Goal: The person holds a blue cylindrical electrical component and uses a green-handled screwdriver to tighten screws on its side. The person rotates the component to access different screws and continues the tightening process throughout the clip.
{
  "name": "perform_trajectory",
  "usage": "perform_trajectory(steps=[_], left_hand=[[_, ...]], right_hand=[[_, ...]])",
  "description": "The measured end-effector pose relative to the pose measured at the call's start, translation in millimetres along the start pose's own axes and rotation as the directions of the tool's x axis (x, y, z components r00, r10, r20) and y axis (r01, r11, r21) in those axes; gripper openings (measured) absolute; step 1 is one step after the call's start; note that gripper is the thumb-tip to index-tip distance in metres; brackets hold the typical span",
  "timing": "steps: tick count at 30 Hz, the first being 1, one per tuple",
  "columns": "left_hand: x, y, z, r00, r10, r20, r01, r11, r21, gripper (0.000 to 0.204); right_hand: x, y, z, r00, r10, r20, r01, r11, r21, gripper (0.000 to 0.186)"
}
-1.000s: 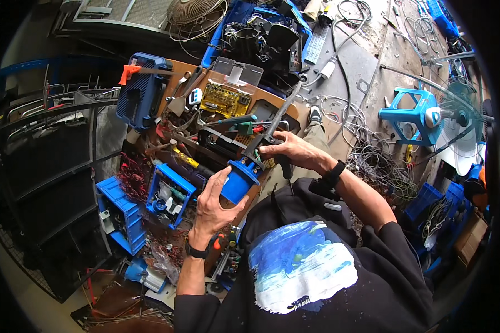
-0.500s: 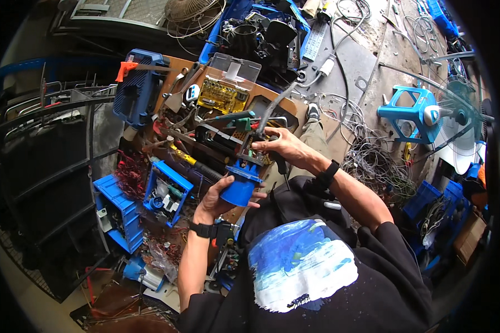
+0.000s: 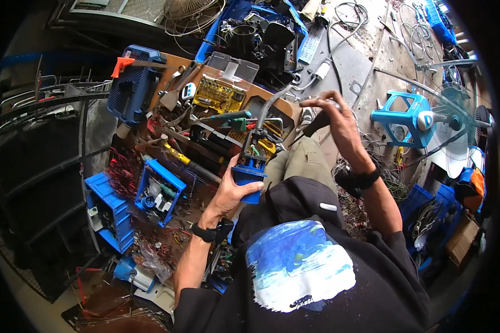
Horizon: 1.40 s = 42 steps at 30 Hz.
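Note:
My left hand (image 3: 226,194) is closed around a blue industrial plug (image 3: 246,175), its thumb across the housing. The plug's inner part is exposed at the upper end, and a thick grey cable (image 3: 268,106) runs from there up and to the right. My right hand (image 3: 343,125) is raised to the right of the plug, apart from it. It grips the dark handle of a screwdriver (image 3: 315,124), whose thin shaft points down and left. The screwdriver's tip is too small to make out.
Beyond the plug, a cluttered wooden bench holds a yellow bit set (image 3: 219,94), a yellow-handled hammer (image 3: 178,154) and a navy tool case (image 3: 130,89). Blue bins (image 3: 112,211) stand left. At right are a blue stool (image 3: 400,116), a fan (image 3: 454,119) and tangled wires.
My right hand has moved away from the plug, up and to the right, with the screwdriver. My left hand has shifted its grip, its thumb now across the blue housing.

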<state>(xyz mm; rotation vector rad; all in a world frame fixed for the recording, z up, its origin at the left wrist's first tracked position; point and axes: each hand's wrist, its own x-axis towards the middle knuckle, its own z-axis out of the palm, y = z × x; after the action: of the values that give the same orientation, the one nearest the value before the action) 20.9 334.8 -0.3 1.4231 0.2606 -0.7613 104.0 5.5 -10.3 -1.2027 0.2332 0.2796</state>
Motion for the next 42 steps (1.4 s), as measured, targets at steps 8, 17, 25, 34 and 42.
perform_trajectory(steps=[8,17,25,34,42], left_hand=[[4.7,-2.9,-5.2,0.996,0.046,-0.081,-0.031,0.985,0.172,0.093],[6.5,-9.2,-9.7,0.995,0.032,-0.093,-0.015,0.983,0.184,0.095],[5.3,-3.4,-5.5,0.994,0.049,-0.098,-0.032,0.985,0.167,0.092],[4.6,-7.4,-6.7,0.986,0.089,-0.139,-0.054,0.970,0.235,0.094],[-2.9,3.9,3.5,0.968,0.029,-0.248,0.119,0.819,0.562,0.102]], right_hand=[[-49.0,-17.5,20.0,0.983,-0.110,-0.147,0.105,0.994,-0.038,0.022],[-72.7,-14.3,50.3,0.984,-0.170,-0.053,0.160,0.975,-0.155,0.014],[-73.6,-10.0,58.3,0.984,-0.168,-0.067,0.149,0.964,-0.220,0.014],[-81.8,-43.9,76.4,0.930,-0.323,0.173,0.328,0.526,-0.785,0.026],[-88.4,-34.3,82.7,0.977,-0.178,0.118,0.181,0.400,-0.898,0.036]])
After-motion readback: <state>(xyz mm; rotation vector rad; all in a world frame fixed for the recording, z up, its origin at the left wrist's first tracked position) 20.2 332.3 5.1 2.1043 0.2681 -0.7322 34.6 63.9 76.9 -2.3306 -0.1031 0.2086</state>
